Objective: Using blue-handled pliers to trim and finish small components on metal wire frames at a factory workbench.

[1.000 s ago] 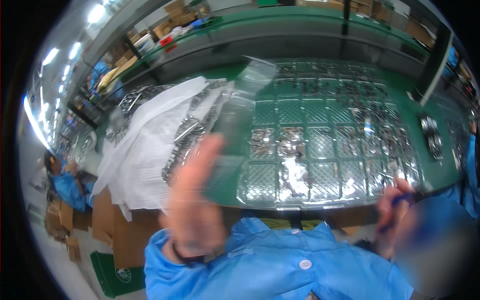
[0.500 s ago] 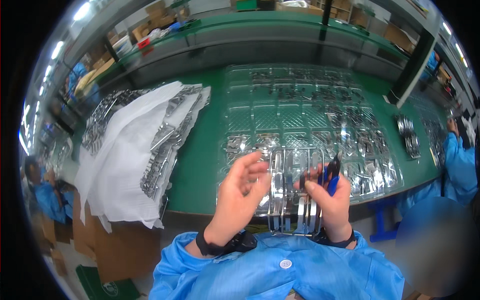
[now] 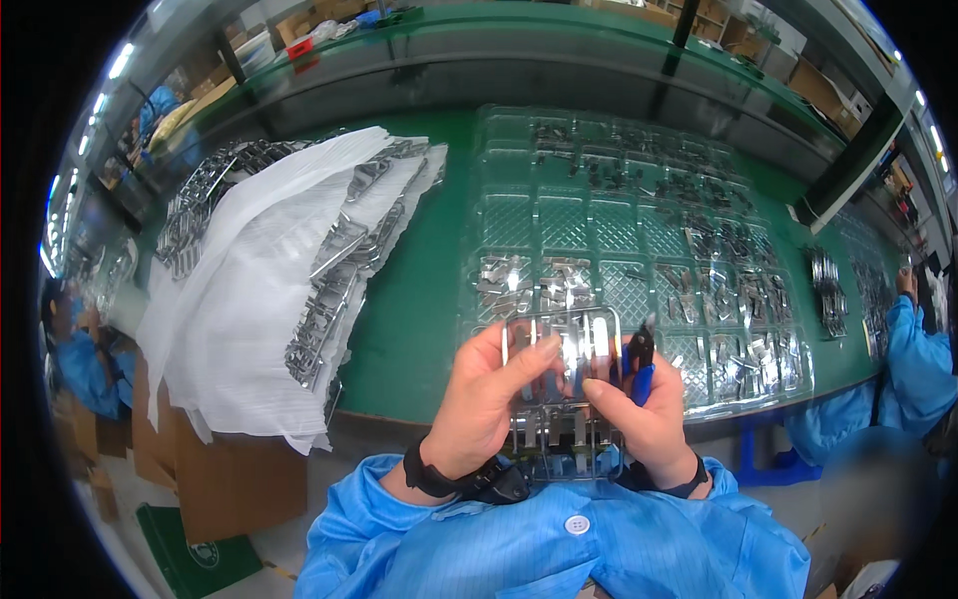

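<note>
Left of the clear compartment tray [image 3: 615, 230], white sheets [image 3: 235, 324] drape over and between layers of a pile of metal parts [image 3: 215, 190]. Its near end reaches the front of the worktop [image 3: 399, 394], and the sheets hang past that edge; a sleeve catching the loose hem could drag parts off toward the cardboard box [image 3: 244, 489] below, left of the tray.

At the tray's near edge, toward its left half, the left hand [image 3: 477, 404] is clamped on the wire frame [image 3: 571, 351], thumb on top, fingers partly hidden behind. The frame is held up against the front of the tray, so a slip of that thumb would probably send it into the near compartments or down in front of them, mixing or scattering the small metal pieces [image 3: 567, 285] sorted there.

Just right of the frame, before the tray's near edge, the right hand [image 3: 647, 414] is closed around blue-handled pliers [image 3: 644, 379], its thumb against the frame. Sharing one grip between two things seems the weaker point: the tool's tip stands up beside the wire and could scratch it or knock it askew if the wrist turns.

Right of the tray, a silver bundle [image 3: 826, 290] lies well apart.
</note>
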A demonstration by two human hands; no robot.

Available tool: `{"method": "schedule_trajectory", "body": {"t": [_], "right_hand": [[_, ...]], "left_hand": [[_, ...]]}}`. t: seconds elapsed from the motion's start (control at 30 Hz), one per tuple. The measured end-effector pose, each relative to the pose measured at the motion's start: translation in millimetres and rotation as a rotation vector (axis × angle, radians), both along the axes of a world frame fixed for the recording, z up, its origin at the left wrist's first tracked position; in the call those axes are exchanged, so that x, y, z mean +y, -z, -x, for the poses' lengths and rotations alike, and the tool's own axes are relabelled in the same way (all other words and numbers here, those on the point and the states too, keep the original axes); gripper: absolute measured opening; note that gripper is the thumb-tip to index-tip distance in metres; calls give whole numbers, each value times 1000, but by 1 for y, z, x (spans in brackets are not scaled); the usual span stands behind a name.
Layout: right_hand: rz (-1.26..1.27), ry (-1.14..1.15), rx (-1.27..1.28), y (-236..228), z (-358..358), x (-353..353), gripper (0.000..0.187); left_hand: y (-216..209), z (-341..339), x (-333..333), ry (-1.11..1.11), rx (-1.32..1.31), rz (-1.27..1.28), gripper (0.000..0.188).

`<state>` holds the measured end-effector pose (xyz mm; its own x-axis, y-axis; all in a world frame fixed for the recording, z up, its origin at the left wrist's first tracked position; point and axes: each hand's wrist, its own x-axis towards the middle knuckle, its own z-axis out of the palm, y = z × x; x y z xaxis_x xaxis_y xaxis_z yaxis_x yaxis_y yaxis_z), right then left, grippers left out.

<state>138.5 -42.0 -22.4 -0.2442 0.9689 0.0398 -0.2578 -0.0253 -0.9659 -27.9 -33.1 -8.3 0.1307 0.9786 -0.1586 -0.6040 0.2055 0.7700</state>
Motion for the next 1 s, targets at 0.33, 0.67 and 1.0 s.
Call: {"method": "schedule_trajectory", "body": {"t": [0.33,0.67,1.0], "right_hand": [[-297,32,-480,-5,21,25,22],[-791,-68,-967,-5,40,38,37],[-694,161,-866,9,23,40,32]], "left_hand": [[8,41,-3,-34,-13,31,13],[2,66,-4,-50,-16,82,9],[28,70,0,-191,82,20,10]]}}
